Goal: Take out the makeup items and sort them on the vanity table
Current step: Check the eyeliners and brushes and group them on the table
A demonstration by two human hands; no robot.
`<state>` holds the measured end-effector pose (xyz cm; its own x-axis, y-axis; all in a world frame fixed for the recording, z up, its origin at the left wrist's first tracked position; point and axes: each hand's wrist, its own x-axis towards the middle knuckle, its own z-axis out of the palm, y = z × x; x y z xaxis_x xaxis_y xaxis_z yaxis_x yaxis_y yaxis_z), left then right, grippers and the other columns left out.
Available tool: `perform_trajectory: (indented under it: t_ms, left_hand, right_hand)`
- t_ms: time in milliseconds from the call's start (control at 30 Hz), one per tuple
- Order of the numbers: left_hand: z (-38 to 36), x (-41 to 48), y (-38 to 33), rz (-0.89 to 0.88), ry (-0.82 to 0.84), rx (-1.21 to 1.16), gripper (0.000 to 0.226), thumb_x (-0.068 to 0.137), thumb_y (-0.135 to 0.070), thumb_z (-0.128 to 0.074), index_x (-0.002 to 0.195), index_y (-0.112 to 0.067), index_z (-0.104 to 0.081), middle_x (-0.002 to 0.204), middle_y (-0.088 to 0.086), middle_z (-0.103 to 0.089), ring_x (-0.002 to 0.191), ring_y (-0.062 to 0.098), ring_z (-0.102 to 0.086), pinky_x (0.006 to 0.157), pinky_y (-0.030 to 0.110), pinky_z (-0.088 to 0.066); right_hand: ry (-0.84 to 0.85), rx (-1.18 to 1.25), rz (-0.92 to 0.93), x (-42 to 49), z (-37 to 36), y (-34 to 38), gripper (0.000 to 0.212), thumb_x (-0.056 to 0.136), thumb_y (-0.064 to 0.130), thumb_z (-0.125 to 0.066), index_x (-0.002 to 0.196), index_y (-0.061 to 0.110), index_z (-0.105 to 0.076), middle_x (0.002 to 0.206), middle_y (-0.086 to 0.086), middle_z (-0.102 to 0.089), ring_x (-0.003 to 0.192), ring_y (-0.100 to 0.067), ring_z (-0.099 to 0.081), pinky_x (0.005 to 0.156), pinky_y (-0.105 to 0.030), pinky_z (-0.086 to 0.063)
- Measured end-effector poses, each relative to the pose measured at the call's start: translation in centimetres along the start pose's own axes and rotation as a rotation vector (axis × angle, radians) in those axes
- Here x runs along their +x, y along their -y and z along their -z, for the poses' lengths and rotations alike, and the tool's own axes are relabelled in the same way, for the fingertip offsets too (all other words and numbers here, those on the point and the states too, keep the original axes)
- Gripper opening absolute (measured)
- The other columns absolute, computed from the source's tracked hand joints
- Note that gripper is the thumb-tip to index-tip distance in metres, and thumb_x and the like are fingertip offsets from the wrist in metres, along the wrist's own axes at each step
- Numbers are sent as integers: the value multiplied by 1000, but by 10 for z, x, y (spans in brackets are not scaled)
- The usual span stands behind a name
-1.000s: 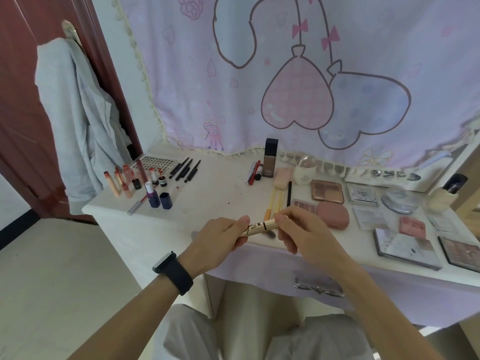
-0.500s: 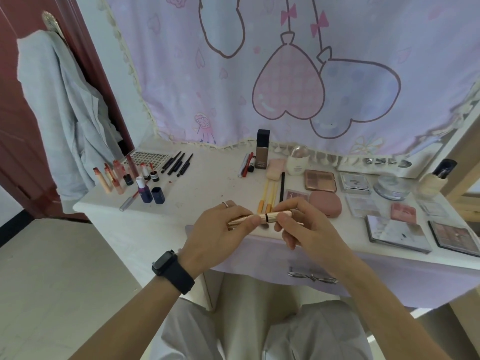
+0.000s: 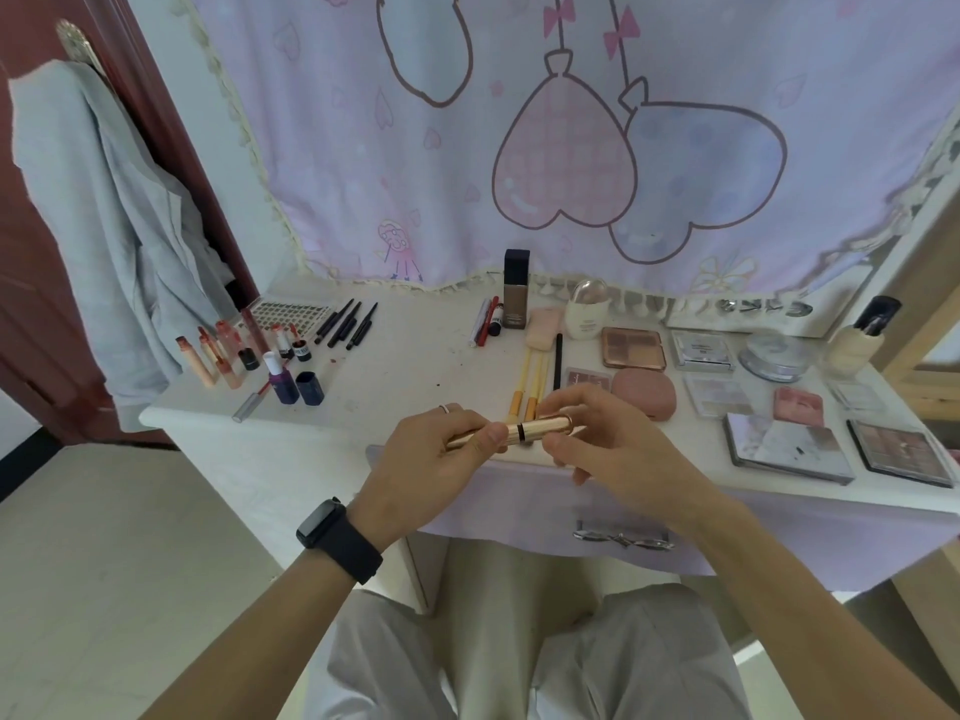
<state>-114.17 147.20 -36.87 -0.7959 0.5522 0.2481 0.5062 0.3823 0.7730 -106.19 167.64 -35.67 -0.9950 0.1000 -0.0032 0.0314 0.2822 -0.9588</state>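
Observation:
A slim gold makeup tube (image 3: 537,427) with a black ring lies level between both hands, just above the front edge of the white vanity table (image 3: 415,366). My left hand (image 3: 431,459) grips its left end, thumb on top. My right hand (image 3: 608,444) pinches its right end with the fingertips. Lipsticks and small bottles (image 3: 244,353) stand in a group at the table's left. Black pencils (image 3: 350,324) lie behind them. Yellow pencils (image 3: 527,379) lie just beyond my hands. Eyeshadow palettes (image 3: 634,348) and compacts cover the right side.
A tall dark foundation bottle (image 3: 517,288) and a white jar (image 3: 587,314) stand at the back under a pink cartoon curtain. A grey jacket (image 3: 98,210) hangs on the red door at left. The lilac drawer front (image 3: 623,537) sits below my hands.
The tube has been turned in my hands, so its printed side no longer shows and a plain gold side faces up. Both hands stay at the table's front edge; the view tilted.

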Motion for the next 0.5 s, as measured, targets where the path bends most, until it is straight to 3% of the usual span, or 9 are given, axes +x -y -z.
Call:
perform_trajectory:
  t_ms: [100,167,233,333,367,433,500]
  left_hand:
    - [-1,0,0,-2,7,14,39,92,-50,-50,93,-23,-78,75,-1,-62,71,10,-51,62,17,-33]
    - [-2,0,-1,0,11,19,39,92,-50,-51,94,-23,-78,74,-2,-61,71,9,-51,62,17,-33]
    - [-2,0,-1,5,17,34,34,94,-46,-53,95,-23,-78,74,-5,-61,71,8,-51,63,17,-34]
    - [0,-1,2,23,19,48,32,96,-44,-54,94,-23,-78,73,-6,-60,70,6,-50,62,15,-32]
    - [0,-1,3,23,14,39,34,95,-46,-52,94,-24,-78,73,-5,-60,70,6,-50,62,15,-32]
    - [1,-1,3,20,9,26,39,92,-51,-50,93,-24,-78,73,-5,-61,70,5,-50,62,14,-32]
    - [1,-2,2,22,15,31,34,95,-46,-53,94,-23,-78,73,-7,-59,70,4,-51,62,13,-33]
  right_hand:
    - [-12,-4,-78,2,-2,4,23,97,40,-61,114,26,-63,100,4,-74,82,-10,-70,71,-28,-59]
    - [-10,-16,-121,2,-2,6,36,98,49,-53,105,16,-67,81,1,-75,66,-13,-64,62,-28,-55]
    - [-2,-54,-101,2,-1,4,36,101,43,-52,97,12,-69,68,1,-70,56,-11,-57,58,-28,-50]
    - [10,-1,-46,0,0,1,6,99,17,-62,101,18,-68,82,4,-70,65,-11,-63,63,-27,-56]
    - [18,36,-41,1,0,0,13,97,12,-65,105,21,-68,93,4,-71,73,-11,-67,68,-28,-58]
    - [27,56,-61,3,-2,0,20,96,18,-67,114,25,-65,107,4,-70,85,-12,-71,76,-30,-61]
    - [38,21,-114,3,-5,4,26,96,39,-61,117,23,-64,102,1,-73,81,-15,-71,73,-30,-60]
